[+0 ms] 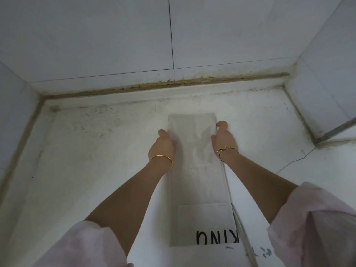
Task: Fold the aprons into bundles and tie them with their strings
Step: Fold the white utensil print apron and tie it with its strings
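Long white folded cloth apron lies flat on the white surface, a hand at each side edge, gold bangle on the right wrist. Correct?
One slip: the head view shows the thin gold bangle on the left wrist, behind the left hand. The wrist of the right hand wears a knotted string bracelet. The long white folded cloth apron lies as stated.

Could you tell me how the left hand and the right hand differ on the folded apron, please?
The left hand wears a gold bangle; the right hand wears a knotted string. The left hand grips the apron nearer the person, the right hand slightly farther along. Both hold its long edges.
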Motion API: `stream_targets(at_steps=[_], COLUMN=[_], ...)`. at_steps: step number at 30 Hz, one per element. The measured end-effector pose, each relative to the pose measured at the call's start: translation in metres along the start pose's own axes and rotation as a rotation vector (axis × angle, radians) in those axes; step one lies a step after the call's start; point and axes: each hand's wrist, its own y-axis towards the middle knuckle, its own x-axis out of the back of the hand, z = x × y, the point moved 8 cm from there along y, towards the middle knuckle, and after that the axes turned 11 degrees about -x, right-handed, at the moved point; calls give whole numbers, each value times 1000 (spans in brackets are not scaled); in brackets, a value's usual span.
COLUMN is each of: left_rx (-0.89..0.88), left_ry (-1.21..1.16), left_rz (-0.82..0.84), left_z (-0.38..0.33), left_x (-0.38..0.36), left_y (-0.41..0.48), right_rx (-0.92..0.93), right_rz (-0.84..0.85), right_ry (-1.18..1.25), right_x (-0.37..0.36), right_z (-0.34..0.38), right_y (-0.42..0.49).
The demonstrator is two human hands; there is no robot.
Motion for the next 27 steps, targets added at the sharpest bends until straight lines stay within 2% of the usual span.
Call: stream_targets(at_steps=[2,4,6,7,9,11,13,15,17,19,21,23,24,25,27], left_rx=[-159,-443,-689,-716,-640,-596,-610,-611,-679,-862,-1011,-1133,-1180,-1200,-1196], left_ry=[268,422,417,421,464,488,490,447,383,337,322,362,395,433,453], left_rz=[-224,-364,-257,-119,145,190,220,259,228,23,-149,-119,-50,18,43], left_z=[-15,-39,-54,-54,-43,-41,-43,-43,-43,-53,-54,-51,-47,-40,-26], left_x=[18,20,-8,-24,-52,-58,-64,-62,-51,-25,-3,-2,-7,-13,-15], left_y=[-3,-11,-20,-23,-27,-27,-27,-20,-13,-16,-33,-57,-68,-77,-81], right_rx=[1,-11,-2,22,164,392,563,621,546,463,446,522,566,592,598], right_rz=[3,12,23,10,-123,-234,-113,-22,-4,2,34,43,42,44,67], right_ry=[26,93,144,141,16,-85,-155,-248,-173,-99,-148,-217,-236,-248,-220], right_x=[0,0,1,4,15,19,3,-15,-16,-8,-8,-7,-9,-9,-11], right_z=[-1,-5,-8,-8,-4,4,0,-14,-29,-34,-30,-24,-23,-25,-32], right_y=[0,-1,-3,-7,-23,-46,-65,-71,-64,-57,-59,-73,-81,-89,-92])
